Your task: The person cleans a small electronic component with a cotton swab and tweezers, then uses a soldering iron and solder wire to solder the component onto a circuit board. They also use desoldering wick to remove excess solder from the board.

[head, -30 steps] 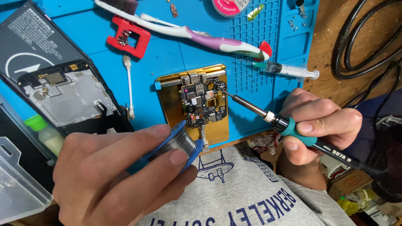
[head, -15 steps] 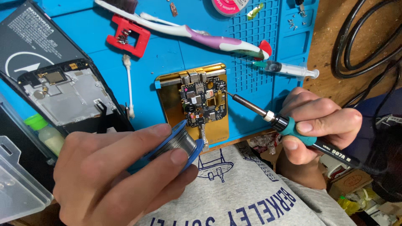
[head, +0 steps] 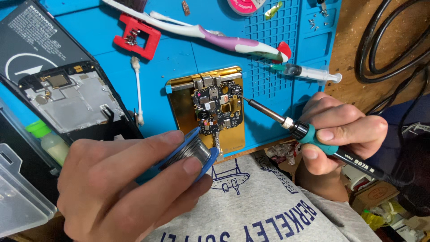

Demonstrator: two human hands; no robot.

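My left hand (head: 121, 188) grips a blue spool of solder wire (head: 190, 154) just in front of a gold holder plate (head: 183, 105). A small black circuit board (head: 217, 110) is clamped on that plate. My right hand (head: 338, 132) holds a soldering iron (head: 309, 134) with a teal grip like a pen. Its metal tip rests at the upper right edge of the board. A thin strand of solder rises from the spool toward the board's lower edge.
A blue work mat (head: 179, 58) holds an opened phone body (head: 67, 96), a red clamp (head: 136, 38), a cotton swab (head: 138, 89), a toothbrush (head: 224, 40) and a syringe (head: 307, 72). Black cables (head: 385, 49) lie on the wooden bench at right. A clear plastic case (head: 18, 192) sits at left.
The iron's tip has moved slightly up along the board's right edge. My left hand and the spool stay put.
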